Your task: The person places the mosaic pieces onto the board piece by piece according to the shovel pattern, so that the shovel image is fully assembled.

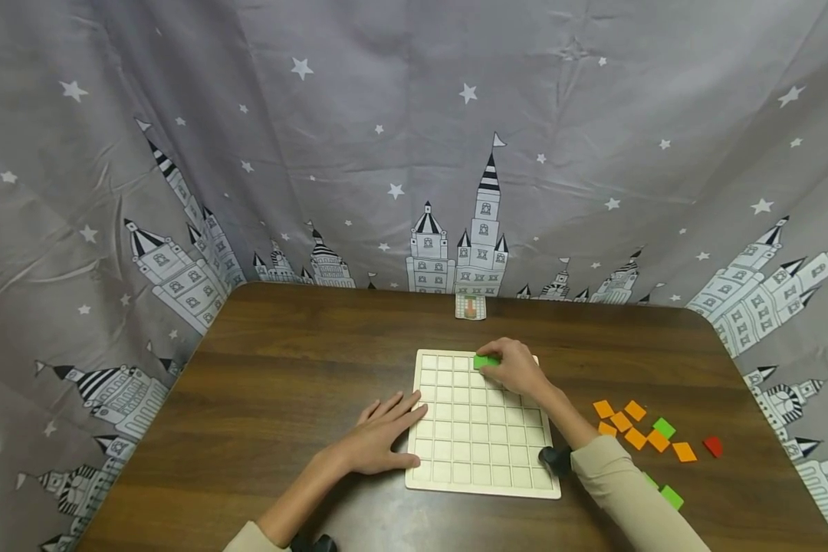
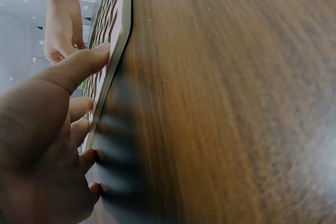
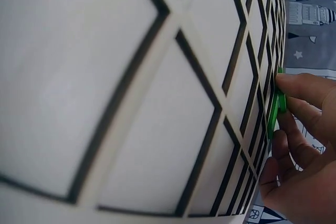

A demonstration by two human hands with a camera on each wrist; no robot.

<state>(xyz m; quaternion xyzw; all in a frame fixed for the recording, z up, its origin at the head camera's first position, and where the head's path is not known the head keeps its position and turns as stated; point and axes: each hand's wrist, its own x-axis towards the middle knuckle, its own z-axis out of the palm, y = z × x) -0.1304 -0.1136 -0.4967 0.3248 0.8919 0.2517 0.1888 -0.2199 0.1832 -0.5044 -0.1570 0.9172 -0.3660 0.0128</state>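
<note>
A pale grid board (image 1: 451, 437) with square recesses lies on the table. At its far row, my right hand (image 1: 517, 368) pinches a green tile (image 3: 282, 102) between thumb and fingertips. Another green piece (image 3: 272, 119) shows right beside it in the right wrist view, low against the grid; whether it lies fully in a recess I cannot tell. My left hand (image 1: 379, 441) rests at the board's left edge, fingers spread, with thumb and fingertips touching the rim. From the left wrist, its thumb (image 2: 86, 66) lies on the board's near side.
Several orange tiles (image 1: 635, 438), a few green tiles (image 1: 671, 497) and a red piece (image 1: 713, 446) lie right of the board, beyond the right forearm. A small printed card (image 1: 471, 307) sits at the table's back edge, before a grey castle-print curtain (image 1: 359, 115).
</note>
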